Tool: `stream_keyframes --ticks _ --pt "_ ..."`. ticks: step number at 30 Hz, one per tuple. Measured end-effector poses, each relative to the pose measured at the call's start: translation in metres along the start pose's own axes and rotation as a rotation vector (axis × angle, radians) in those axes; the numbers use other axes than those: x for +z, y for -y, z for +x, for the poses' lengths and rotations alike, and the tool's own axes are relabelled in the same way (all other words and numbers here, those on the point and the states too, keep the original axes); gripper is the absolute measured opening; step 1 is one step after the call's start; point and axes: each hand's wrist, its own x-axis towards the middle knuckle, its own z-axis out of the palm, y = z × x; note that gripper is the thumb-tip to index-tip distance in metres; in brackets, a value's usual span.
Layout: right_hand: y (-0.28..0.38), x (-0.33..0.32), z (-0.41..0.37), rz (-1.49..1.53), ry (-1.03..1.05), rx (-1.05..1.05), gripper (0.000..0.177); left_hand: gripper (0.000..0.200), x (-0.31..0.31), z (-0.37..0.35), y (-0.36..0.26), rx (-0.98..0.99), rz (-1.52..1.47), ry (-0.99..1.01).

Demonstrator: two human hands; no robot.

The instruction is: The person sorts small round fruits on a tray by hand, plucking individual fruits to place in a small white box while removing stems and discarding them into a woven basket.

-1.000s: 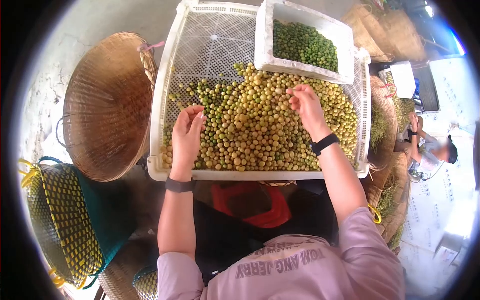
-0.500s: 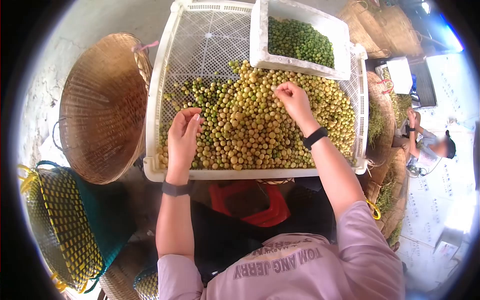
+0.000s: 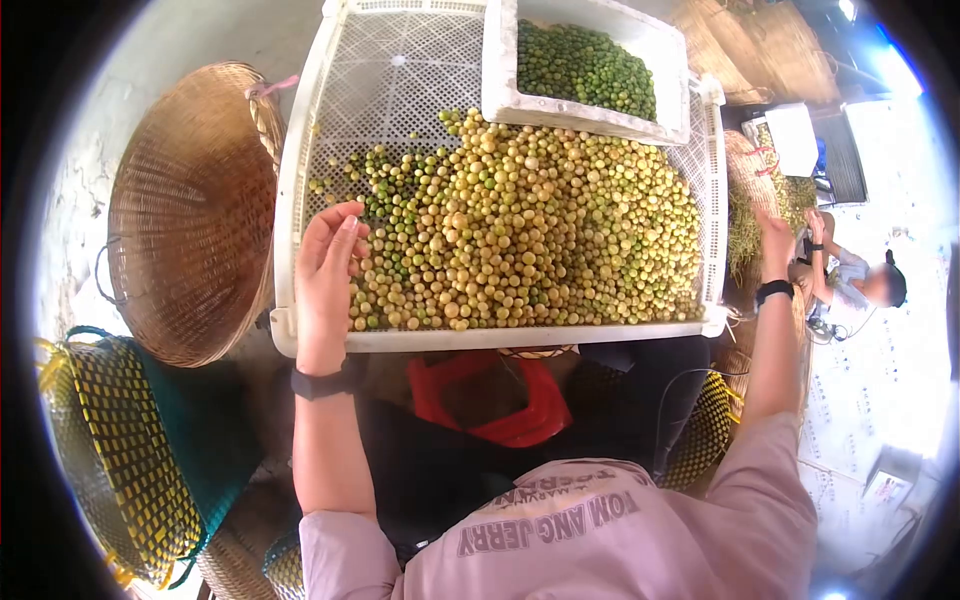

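Small round yellow-green fruits (image 3: 520, 235) lie heaped in a shallow white plastic crate (image 3: 390, 90) with a mesh bottom. At the crate's left side, my left hand (image 3: 328, 255) hangs over the edge of the heap with curled fingers and thumb close together; what they hold, if anything, is hidden. My right hand (image 3: 776, 242) is beyond the crate's right rim, over a woven basket (image 3: 745, 165). Its fingers appear stretched out, though slightly blurred, and nothing shows in them. A white box (image 3: 590, 122) rests on the crate's far right part, holding smaller dark green fruits (image 3: 585, 70).
A large wicker basket (image 3: 195, 210) tilts at the left, above a yellow-and-black woven basket (image 3: 130, 430). Beneath the crate is a red plastic stool (image 3: 490, 400). Another person (image 3: 850, 275) sits at the far right. More baskets (image 3: 755, 50) stand at the back right.
My right hand has left the heap and moved right, past the crate's rim, its pinch loosened. The left hand has shifted slightly left. The whole view has shifted a little.
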Motion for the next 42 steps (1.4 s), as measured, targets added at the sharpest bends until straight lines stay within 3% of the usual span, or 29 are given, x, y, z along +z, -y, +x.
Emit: stream_keyframes --ticks 2,5,7,8,10,12,14,16,18,22,24,28,36,38,42 --pt "-0.074 0.018 0.055 -0.332 -0.105 0.005 0.041 0.020 0.002 0.000 -0.001 -0.030 0.053 -0.040" --pt "-0.199 0.086 0.137 -0.422 -0.276 -0.371 0.043 0.019 0.008 0.001 0.007 -0.021 0.074 -0.016" --pt "-0.131 0.066 0.102 0.291 0.117 0.040 0.038 0.018 0.019 0.001 0.009 0.005 0.098 0.002" --pt "-0.092 0.055 0.081 0.557 0.191 0.306 0.036 0.018 0.023 0.001 0.010 0.031 0.110 0.022" --pt "-0.024 0.043 0.036 1.113 0.286 0.293 0.021 0.018 0.026 0.004 0.013 0.001 0.117 0.045" --pt "0.039 0.037 0.005 1.297 0.461 0.140 0.018 0.019 0.031 0.005 0.014 0.016 0.151 0.056" --pt "0.080 0.046 0.017 1.307 0.557 0.141 0.023 0.019 0.033 0.006 0.013 0.011 0.153 0.052" --pt "0.142 0.036 0.005 1.455 0.525 -0.021 0.027 0.020 0.033 0.005 0.011 0.016 0.166 0.050" --pt "0.196 0.029 0.000 1.211 0.476 -0.338 0.028 0.019 0.032 0.005 0.008 0.015 0.168 0.045" --pt "0.268 0.048 -0.059 0.534 -0.190 -0.970 0.023 0.019 0.023 0.006 0.003 0.009 0.138 0.020" --pt "0.286 0.039 -0.143 0.794 0.148 -1.011 0.019 0.019 0.017 0.009 0.003 0.065 0.089 -0.013" --pt "0.294 0.091 -0.228 0.455 0.327 -1.185 0.010 0.021 -0.002 0.016 0.004 0.023 0.057 -0.051" --pt "0.299 0.106 -0.253 0.159 0.093 -1.316 0.003 0.024 -0.019 0.015 -0.004 0.004 -0.089 -0.110" --pt "0.302 0.098 -0.253 0.036 0.087 -1.237 0.003 0.024 -0.020 0.015 -0.003 0.001 -0.111 -0.117" --pt "0.321 0.111 -0.265 0.294 0.142 -1.356 0.006 0.024 -0.017 0.018 -0.004 0.010 -0.110 -0.084"
